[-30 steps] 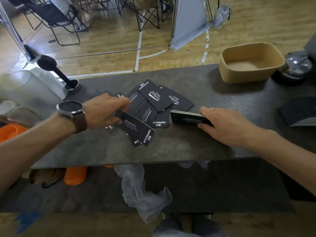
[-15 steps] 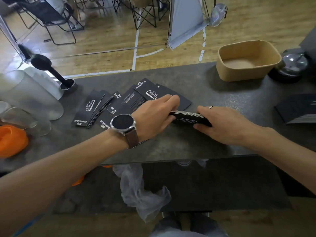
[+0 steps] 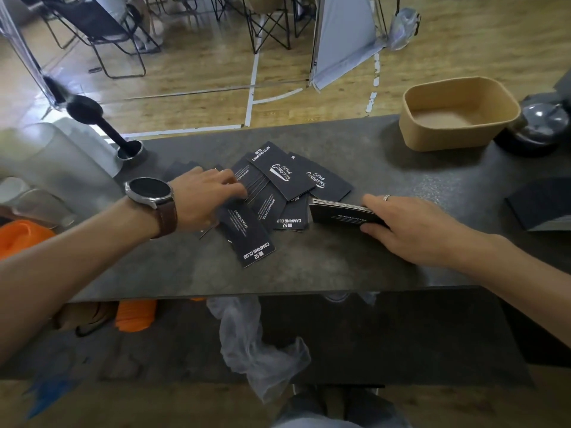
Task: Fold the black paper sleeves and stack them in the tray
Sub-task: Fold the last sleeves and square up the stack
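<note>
The person's left hand is reaching into the loose scatter of black paper sleeves in the middle of the grey worktop, fingers curled down onto one of them, though I cannot tell whether that grip has actually closed on a sleeve or is only pressing on it. The right hand rests on a squared-up stack of sleeves just beside the scatter, thumb and fingers clamped along its right end to pin it to the worktop. The brown tray sits well apart at the far right and looks empty. To my eye the step is gathering, so I would take one sleeve at a time rather than drag several, since they overlap and fan easily. Lay each flat with its edges matching the stack, and let the right hand lift only enough to admit it, otherwise the pile may skew.
</note>
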A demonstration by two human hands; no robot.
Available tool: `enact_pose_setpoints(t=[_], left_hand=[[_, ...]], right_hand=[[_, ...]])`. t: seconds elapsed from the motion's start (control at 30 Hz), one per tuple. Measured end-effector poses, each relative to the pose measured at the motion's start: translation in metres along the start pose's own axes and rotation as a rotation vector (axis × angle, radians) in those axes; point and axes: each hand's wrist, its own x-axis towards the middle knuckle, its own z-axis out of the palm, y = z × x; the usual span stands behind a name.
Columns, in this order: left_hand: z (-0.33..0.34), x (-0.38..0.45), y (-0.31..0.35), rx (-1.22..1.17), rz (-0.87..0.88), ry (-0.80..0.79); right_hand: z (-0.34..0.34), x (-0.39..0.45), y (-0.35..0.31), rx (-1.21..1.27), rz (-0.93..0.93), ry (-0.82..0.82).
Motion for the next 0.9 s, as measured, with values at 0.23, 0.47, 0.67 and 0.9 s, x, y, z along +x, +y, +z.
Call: enact_pose_setpoints(t=[0.23, 0.47, 0.67, 0.9], left_hand=[[-0.009, -0.015, 0.003, -0.178, 0.005, 0.224], [-0.027, 0.003, 0.063, -0.274, 0.096, 0.397], [-0.027, 0.038, 0.114, -0.544, 0.060, 0.572], [-0.024, 0.053, 0.145, -0.592, 0.078, 0.496]], right_hand=[[-0.001, 0.001, 0.000, 0.013, 0.010, -0.014], [0.000, 0.000, 0.001, 0.081, 0.006, 0.044], [0.002, -0.001, -0.003, -0.045, 0.016, 0.031], [0.000, -0.002, -0.005, 0.003, 0.051, 0.041]])
